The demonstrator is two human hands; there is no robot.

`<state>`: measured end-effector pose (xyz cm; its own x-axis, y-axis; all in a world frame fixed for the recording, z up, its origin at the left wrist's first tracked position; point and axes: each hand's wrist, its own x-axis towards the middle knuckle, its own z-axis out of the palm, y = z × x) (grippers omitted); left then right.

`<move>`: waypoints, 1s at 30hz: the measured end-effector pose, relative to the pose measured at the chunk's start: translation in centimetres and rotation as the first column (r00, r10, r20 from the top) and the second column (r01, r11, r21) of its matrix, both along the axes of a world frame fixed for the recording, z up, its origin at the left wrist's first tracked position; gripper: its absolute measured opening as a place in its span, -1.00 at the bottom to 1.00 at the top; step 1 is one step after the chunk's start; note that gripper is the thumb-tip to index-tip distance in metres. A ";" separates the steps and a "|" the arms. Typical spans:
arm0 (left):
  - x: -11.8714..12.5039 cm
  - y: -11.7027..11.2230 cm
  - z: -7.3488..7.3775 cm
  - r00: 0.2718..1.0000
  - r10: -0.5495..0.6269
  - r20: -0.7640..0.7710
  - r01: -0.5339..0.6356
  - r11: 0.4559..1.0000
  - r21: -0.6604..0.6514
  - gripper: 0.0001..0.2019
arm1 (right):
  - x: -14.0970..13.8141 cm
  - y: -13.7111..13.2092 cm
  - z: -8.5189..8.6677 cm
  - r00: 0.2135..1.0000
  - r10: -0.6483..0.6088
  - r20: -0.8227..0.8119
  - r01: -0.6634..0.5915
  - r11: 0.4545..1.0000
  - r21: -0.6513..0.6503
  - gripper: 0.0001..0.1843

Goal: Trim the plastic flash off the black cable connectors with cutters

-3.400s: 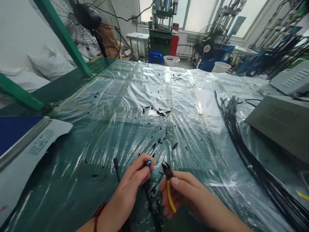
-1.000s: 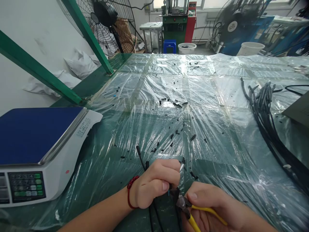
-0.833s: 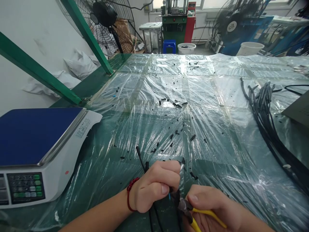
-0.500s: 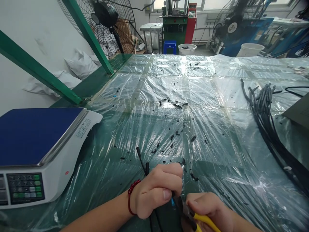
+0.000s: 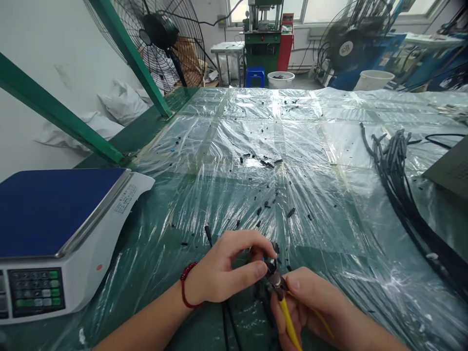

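The person's right hand grips a pair of yellow-handled diagonal cutters, thumb pressed near the pivot, with the cutter head angled far and to the left, close to the left thumb. The left hand is curled, its thumb and index finger apart; something dark lies between it and the cutter head, but whether those fingers grasp it cannot be told. Black cables run under the left hand toward the near edge, and one cable tip pokes out on its far side.

Small black scraps are strewn over the clear plastic sheet covering the desk, from just beyond the hands to the far end. So many offcuts suggest that a fair amount of cutting is done, while the piece at the cutter head seems to be mid-work, with no finished end in view there. On the right lies a thick bundle of cables, well apart from the hands; whether it is worked or waiting cannot be judged, so how much is left is unclear. A digital scale stands at the left.
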<state>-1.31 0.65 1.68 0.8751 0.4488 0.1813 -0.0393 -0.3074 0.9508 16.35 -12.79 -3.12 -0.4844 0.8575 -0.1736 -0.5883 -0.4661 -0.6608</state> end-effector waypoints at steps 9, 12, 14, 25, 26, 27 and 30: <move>-0.2 0.2 -0.7 0.998 0.041 0.052 -0.040 0.999 -0.036 -0.84 | 0.4 -0.1 0.4 1.000 0.012 0.022 -0.013 0.998 0.056 -0.35; -0.2 0.0 -1.1 0.995 0.076 0.057 -0.071 0.994 -0.080 -0.85 | 0.5 0.0 0.5 0.999 0.031 0.009 -0.031 0.998 0.052 -0.36; -0.3 0.0 -1.1 0.995 0.071 0.066 -0.064 0.993 -0.095 -0.84 | 0.5 0.0 0.5 0.999 0.036 -0.002 -0.036 0.998 0.044 -0.34; 0.1 -0.4 -1.4 0.993 0.067 0.093 -0.043 0.970 -0.240 -0.81 | 0.4 -0.4 0.6 0.999 -0.002 -0.040 0.001 1.000 -0.013 -0.29; 0.1 -0.5 -1.4 0.993 0.079 0.089 -0.058 0.972 -0.226 -0.82 | 0.5 -0.4 0.6 0.999 -0.004 -0.047 0.003 1.000 -0.024 -0.29; 0.2 -0.5 -1.3 0.993 0.089 0.083 -0.070 0.975 -0.212 -0.82 | 0.5 -0.4 0.7 0.999 -0.004 -0.052 0.002 0.999 -0.037 -0.29; 0.1 -0.7 -1.1 0.993 0.103 0.062 -0.090 0.977 -0.192 -0.81 | 0.6 -0.2 0.8 0.998 -0.001 -0.059 -0.002 0.999 -0.052 -0.30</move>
